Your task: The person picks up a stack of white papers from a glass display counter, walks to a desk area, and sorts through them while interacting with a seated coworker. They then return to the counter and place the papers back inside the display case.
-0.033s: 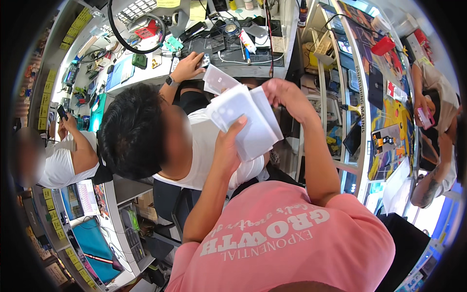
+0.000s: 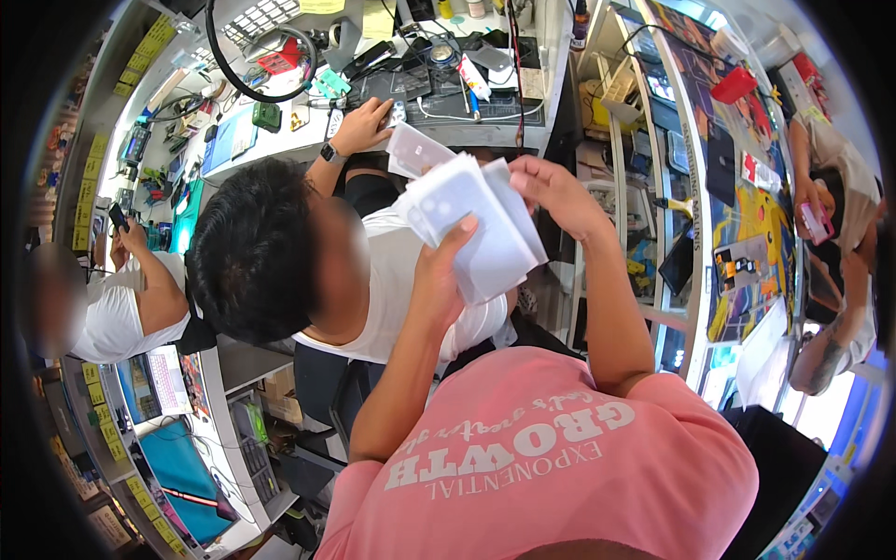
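Observation:
My left hand (image 2: 441,273) is closed around a stack of thin, whitish translucent phone-back sheets (image 2: 478,229), thumb lying on top. Camera-ring outlines show faintly on the uppermost sheet. A single phone-back sheet (image 2: 411,149) juts out past the stack's upper left side, over the seated person's lap. At the right side my right hand (image 2: 557,194) pinches the edge of a greyer sheet (image 2: 509,187), which stands slightly apart from the rest. The left hand's other fingers are hidden beneath the stack.
Close ahead on the left sits a person in a white shirt (image 2: 392,299), one hand (image 2: 364,128) on the workbench edge (image 2: 299,149). Tools, phones and cables crowd that bench. To the right runs a glass counter (image 2: 695,280) with a yellow mat (image 2: 770,233). Other people are at both sides.
My right hand has shifted slightly, its fingers now curled closer on the sheet at the stack's right side. The stack in my left hand has moved very little.

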The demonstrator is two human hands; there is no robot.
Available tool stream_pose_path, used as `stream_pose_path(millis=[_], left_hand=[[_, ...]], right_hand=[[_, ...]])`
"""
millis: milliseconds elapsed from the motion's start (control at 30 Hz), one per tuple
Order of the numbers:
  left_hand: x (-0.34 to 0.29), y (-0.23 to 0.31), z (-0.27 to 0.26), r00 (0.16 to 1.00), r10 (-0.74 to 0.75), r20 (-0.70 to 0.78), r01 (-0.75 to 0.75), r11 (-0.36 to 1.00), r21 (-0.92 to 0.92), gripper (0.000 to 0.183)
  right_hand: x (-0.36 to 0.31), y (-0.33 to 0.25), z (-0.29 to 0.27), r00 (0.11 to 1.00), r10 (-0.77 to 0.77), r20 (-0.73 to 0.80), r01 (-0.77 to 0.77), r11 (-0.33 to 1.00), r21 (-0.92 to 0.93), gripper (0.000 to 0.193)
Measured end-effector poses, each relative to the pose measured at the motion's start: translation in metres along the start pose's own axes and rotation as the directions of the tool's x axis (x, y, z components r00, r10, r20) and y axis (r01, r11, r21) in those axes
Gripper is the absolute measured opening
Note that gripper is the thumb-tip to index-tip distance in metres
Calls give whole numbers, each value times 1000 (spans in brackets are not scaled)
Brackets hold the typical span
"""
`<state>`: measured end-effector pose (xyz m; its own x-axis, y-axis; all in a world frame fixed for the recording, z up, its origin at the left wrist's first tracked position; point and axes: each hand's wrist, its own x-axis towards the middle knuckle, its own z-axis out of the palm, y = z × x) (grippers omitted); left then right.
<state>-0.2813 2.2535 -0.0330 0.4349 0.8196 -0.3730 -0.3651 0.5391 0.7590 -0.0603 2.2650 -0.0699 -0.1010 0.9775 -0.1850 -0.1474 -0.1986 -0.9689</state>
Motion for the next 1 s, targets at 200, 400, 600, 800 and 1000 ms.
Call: stream_pose_path(millis=[200, 400, 600, 800, 1000], left_hand=[[-4, -1, 0, 977, -126, 172, 132, 991, -22, 63], [-24, -11, -3, 889, -276, 365, 309, 951, -33, 62], [-48, -30, -8, 788, -417, 453, 467, 884, 2, 60], [-69, -55, 1, 836, -396, 381, 361, 918, 161, 60], [-92, -82, 23, 834, -392, 388, 298, 912, 282, 63]], right_hand=[[-50, 13, 30, 976, 2, -219, 37, 984, 173, 36], [-113, 16, 45, 679, 98, -728, 235, 910, 342, 28], [-198, 20, 76, 762, 20, -647, 354, 824, 443, 46], [-247, 21, 101, 704, -6, -710, 340, 880, 330, 40], [-288, 34, 104, 685, -5, -729, 320, 900, 295, 38]])
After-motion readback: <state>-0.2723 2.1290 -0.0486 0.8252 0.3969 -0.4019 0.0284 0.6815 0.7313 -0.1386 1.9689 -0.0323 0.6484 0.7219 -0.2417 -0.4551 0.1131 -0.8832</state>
